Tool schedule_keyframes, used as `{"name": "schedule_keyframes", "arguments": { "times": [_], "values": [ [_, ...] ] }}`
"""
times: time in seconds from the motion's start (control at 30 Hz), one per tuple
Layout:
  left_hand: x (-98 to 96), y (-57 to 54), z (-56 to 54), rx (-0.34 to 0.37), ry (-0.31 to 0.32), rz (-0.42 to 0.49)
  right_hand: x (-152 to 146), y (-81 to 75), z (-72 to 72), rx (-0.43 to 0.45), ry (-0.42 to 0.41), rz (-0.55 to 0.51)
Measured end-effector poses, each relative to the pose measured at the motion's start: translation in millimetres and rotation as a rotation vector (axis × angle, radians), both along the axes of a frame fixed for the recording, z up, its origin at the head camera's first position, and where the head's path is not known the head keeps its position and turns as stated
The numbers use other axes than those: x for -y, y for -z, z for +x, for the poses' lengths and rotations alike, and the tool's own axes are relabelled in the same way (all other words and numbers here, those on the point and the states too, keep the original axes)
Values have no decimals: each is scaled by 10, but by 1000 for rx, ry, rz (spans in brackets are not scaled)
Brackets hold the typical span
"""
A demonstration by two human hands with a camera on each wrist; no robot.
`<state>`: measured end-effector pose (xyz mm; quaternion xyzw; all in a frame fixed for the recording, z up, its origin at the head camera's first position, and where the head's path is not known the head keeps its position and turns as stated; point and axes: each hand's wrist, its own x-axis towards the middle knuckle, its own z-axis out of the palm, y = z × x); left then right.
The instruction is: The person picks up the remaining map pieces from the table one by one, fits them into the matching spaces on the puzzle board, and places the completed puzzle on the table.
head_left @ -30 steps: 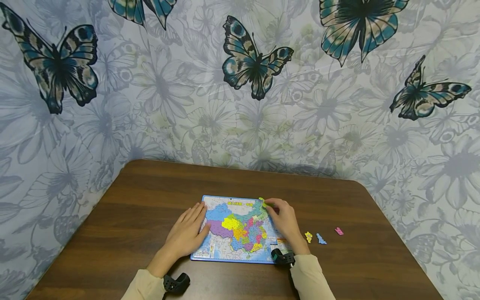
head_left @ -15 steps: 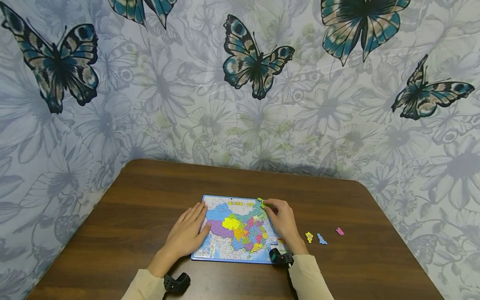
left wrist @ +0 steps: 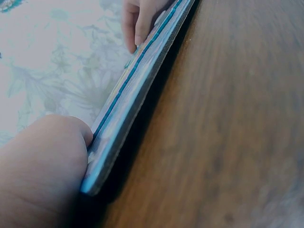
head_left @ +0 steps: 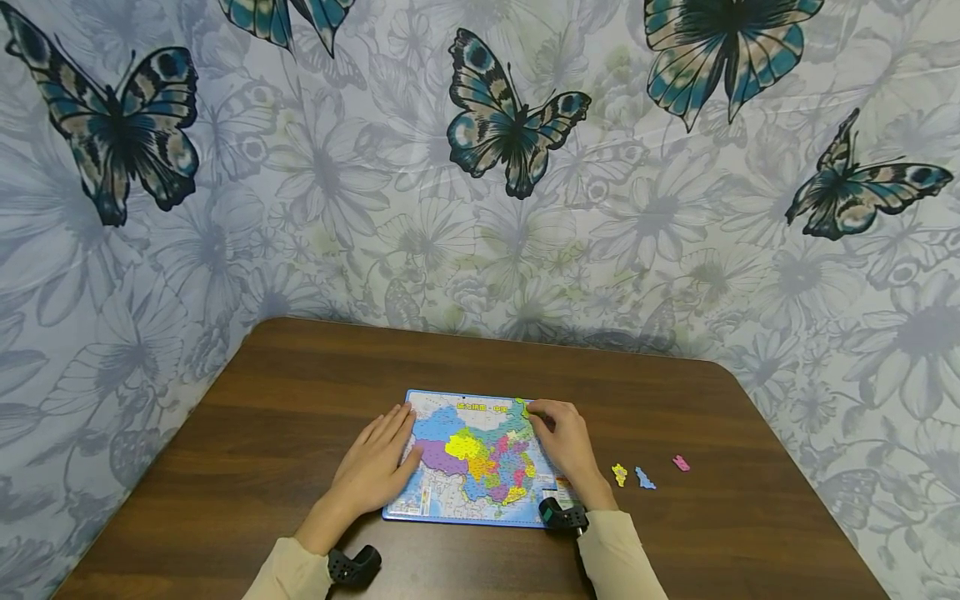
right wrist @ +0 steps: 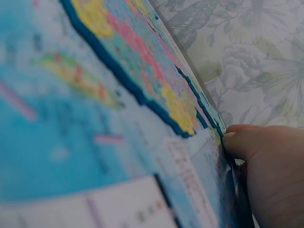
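Note:
A map puzzle board (head_left: pixel 450 504) with a blue rim and coloured pieces lies on the table. My left hand (head_left: pixel 377 462) rests flat along its left edge, fingers extended and thumb over the map; the left wrist view shows the board's edge (left wrist: pixel 137 102) beside that hand. At the upper right corner, my right hand (head_left: pixel 566 437) pinches a small yellow-green puzzle piece (head_left: pixel 521 405) between thumb and forefinger, low against the map. The right wrist view has the right thumb (right wrist: pixel 235 145) at the board's far edge; the pinched piece is hard to make out there.
Right of the board lie three loose pieces: yellow (head_left: pixel 618 475), blue (head_left: pixel 645 478) and pink (head_left: pixel 681 462). The brown wooden table (head_left: pixel 300 367) reaches back to a wall covering (head_left: pixel 337 208) printed with flowers and butterflies. A dark wrist device (head_left: pixel 355 567) sits by the left cuff.
The yellow-green piece has shifted slightly down and left, from sticking out past the board's top right corner to lying within it. My left hand has stayed in place.

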<state>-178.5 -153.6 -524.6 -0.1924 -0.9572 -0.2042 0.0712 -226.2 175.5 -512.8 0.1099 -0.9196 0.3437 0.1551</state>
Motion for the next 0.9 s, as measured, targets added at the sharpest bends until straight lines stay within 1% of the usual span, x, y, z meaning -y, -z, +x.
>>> {"name": "schedule_keyframes", "arguments": {
  "times": [0.2,0.37,0.67,0.9],
  "values": [
    [-5,-5,-4,-3,3,0,-7,3,7,-30,-27,23],
    [-3,-7,-10,2,2,-4,-8,6,2,-48,-33,45],
    [-5,1,-12,1,5,-6,-20,11,13,-21,-34,54],
    [-5,14,-11,-2,3,0,-20,-7,28,-13,-56,65]
  ]
}}
